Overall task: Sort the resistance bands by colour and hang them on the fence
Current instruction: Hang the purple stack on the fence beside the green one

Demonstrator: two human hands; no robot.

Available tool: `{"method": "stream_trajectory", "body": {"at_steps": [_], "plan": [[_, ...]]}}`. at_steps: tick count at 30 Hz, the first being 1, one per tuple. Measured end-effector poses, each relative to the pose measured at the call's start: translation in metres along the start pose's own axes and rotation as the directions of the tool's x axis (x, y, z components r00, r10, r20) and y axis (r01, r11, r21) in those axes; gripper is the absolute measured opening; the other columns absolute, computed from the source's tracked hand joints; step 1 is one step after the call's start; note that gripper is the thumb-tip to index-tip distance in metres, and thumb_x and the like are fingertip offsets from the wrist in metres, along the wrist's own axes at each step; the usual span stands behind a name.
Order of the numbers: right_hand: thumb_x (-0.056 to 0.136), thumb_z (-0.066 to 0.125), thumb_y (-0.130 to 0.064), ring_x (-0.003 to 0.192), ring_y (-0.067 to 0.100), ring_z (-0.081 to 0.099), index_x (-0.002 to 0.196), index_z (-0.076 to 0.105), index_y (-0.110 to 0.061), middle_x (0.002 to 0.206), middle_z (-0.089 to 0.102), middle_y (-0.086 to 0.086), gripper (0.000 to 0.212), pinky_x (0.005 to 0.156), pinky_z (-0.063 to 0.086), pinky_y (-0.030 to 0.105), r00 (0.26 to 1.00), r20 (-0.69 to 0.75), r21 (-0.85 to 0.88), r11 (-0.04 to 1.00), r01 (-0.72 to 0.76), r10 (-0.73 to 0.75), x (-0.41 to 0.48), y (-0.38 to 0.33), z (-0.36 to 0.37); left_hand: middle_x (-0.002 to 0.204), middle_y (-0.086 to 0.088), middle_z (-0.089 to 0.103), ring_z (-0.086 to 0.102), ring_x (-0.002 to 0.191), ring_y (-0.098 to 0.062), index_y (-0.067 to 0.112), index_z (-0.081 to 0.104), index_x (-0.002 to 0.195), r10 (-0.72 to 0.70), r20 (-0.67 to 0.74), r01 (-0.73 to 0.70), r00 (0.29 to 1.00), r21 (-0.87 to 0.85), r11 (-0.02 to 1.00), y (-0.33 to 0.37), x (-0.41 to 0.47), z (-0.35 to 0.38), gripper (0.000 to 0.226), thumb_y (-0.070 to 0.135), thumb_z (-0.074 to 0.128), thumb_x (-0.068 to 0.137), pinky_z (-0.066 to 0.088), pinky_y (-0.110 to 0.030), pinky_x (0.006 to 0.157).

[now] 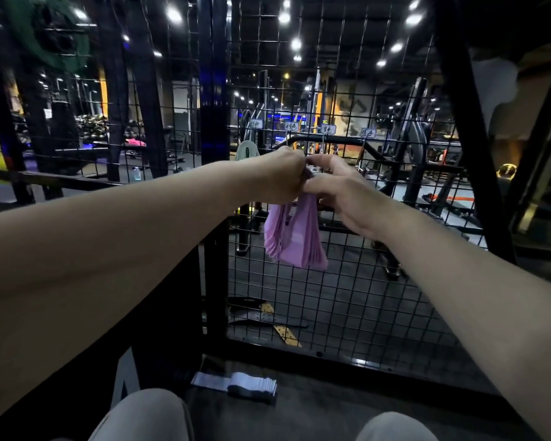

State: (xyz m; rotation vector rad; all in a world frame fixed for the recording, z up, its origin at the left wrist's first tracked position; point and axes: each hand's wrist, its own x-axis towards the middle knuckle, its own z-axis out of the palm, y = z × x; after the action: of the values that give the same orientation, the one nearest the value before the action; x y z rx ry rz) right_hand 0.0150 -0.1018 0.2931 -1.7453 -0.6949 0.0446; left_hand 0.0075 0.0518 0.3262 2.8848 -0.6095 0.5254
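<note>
The left hand (280,176) and right hand (334,186) meet at the fence (363,297), both curled tight on the top of the pink bands (295,237), which dangle below them, probably so the loops go on as one bunch. Green bands (247,151) hang just left of the left hand, already sorted, while a grey stack (236,385) waits far below.

Inside a dimly lit gym: beyond a black wire fence (363,361) stand steel weight machines (409,132) and a rack of dumbbells (93,122), under rows of ceiling spotlights (174,14). The floor (315,405) is dark and matted, with yellow markings (285,334) near the fence. Small handwritten labels (327,128) are clipped along the wire, where a bundle of pink resistance bands (295,240) is held up; a grey stack of bands (252,385) lies below.
</note>
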Motion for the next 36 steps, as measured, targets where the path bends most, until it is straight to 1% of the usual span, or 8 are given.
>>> {"method": "stream_trajectory", "body": {"at_steps": [4, 7, 13, 20, 25, 30, 33, 36], "plan": [[0.071, 0.074, -0.020, 0.113, 0.026, 0.060, 0.131, 0.037, -0.018, 0.118, 0.068, 0.011, 0.071, 0.105, 0.039, 0.047, 0.999, 0.031, -0.103, 0.995, -0.016, 0.019, 0.012, -0.003, -0.011, 0.089, -0.006, 0.062, 0.062, 0.077, -0.023, 0.006, 0.061, 0.093, -0.023, 0.025, 0.023, 0.999, 0.011, 1.000, -0.011, 0.008, 0.000, 0.020, 0.020, 0.049, 0.099, 0.048, -0.026, 0.055], [0.084, 0.071, -0.014, 0.107, 0.022, 0.065, 0.127, 0.033, -0.016, 0.111, 0.071, 0.002, 0.057, 0.095, 0.050, 0.040, 0.998, 0.054, -0.291, 0.957, -0.024, 0.041, 0.020, 0.002, -0.011, 0.093, -0.011, 0.065, 0.065, 0.084, -0.026, 0.006, 0.061, 0.087, -0.028, 0.038, 0.028, 0.999, -0.007, 1.000, -0.017, 0.016, 0.002, 0.025, 0.022, 0.045, 0.098, 0.056, -0.041, 0.071], [0.094, 0.052, -0.023, 0.084, 0.017, 0.062, 0.124, 0.032, -0.016, 0.106, 0.063, 0.004, 0.037, 0.069, 0.051, 0.037, 0.976, -0.205, -0.537, 0.842, -0.047, -0.076, 0.031, 0.014, 0.013, 0.093, -0.011, 0.066, 0.066, 0.085, -0.028, 0.004, 0.064, 0.088, -0.032, 0.081, 0.038, 0.996, -0.065, 0.997, -0.032, 0.030, 0.016, 0.023, 0.019, 0.049, 0.098, 0.057, -0.046, 0.075], [0.100, 0.042, -0.013, 0.080, 0.023, 0.061, 0.119, 0.044, -0.012, 0.096, 0.061, 0.005, 0.019, 0.069, 0.052, 0.040, 0.967, -0.235, -0.681, 0.727, -0.089, -0.101, 0.041, 0.038, 0.031, 0.091, -0.006, 0.061, 0.059, 0.070, -0.014, 0.006, 0.060, 0.091, -0.034, 0.080, 0.036, 0.996, -0.027, 0.999, -0.050, 0.049, 0.040, 0.023, 0.018, 0.043, 0.101, 0.045, -0.017, 0.048], [0.098, 0.040, -0.003, 0.086, 0.032, 0.065, 0.118, 0.048, -0.010, 0.102, 0.066, 0.013, 0.023, 0.061, 0.043, 0.034, 0.948, -0.255, -0.799, 0.593, -0.096, -0.191, 0.064, 0.050, 0.025, 0.094, -0.007, 0.061, 0.064, 0.079, -0.023, 0.020, 0.049, 0.076, -0.015, 0.060, 0.018, 0.998, -0.049, 0.999, -0.071, 0.070, 0.051, 0.019, 0.021, 0.045, 0.095, 0.058, -0.042, 0.070], [0.097, 0.044, -0.001, 0.095, 0.032, 0.066, 0.116, 0.049, -0.009, 0.106, 0.064, 0.014, 0.021, 0.064, 0.041, 0.033, 0.949, -0.215, -0.905, 0.412, -0.106, -0.229, 0.090, 0.052, 0.012, 0.102, -0.002, 0.062, 0.066, 0.088, -0.020, 0.015, 0.055, 0.106, -0.013, 0.047, 0.018, 0.999, -0.098, 0.995, -0.087, 0.090, 0.066, 0.015, 0.025, 0.056, 0.095, 0.059, -0.040, 0.076], [0.095, 0.045, 0.003, 0.101, 0.028, 0.065, 0.124, 0.048, -0.006, 0.114, 0.062, 0.014, 0.030, 0.066, 0.040, 0.028, 0.956, -0.171, -0.934, 0.347, -0.080, -0.240, 0.107, 0.055, 0.000, 0.096, 0.002, 0.066, 0.067, 0.082, -0.015, 0.016, 0.056, 0.102, 0.019, -0.005, -0.019, 1.000, -0.133, 0.991, -0.093, 0.106, 0.069, 0.010, 0.019, 0.056, 0.092, 0.059, -0.036, 0.071], [0.093, 0.047, 0.006, 0.120, 0.025, 0.058, 0.146, 0.034, -0.006, 0.137, 0.052, 0.015, 0.056, 0.092, 0.050, 0.029, 0.969, -0.074, -0.926, 0.376, 0.021, -0.235, 0.126, 0.062, -0.014, 0.095, 0.003, 0.064, 0.062, 0.081, -0.012, 0.017, 0.053, 0.096, 0.083, -0.047, -0.089, 0.995, -0.138, 0.986, -0.096, 0.122, 0.066, 0.009, 0.008, 0.055, 0.094, 0.050, -0.015, 0.068]]}}
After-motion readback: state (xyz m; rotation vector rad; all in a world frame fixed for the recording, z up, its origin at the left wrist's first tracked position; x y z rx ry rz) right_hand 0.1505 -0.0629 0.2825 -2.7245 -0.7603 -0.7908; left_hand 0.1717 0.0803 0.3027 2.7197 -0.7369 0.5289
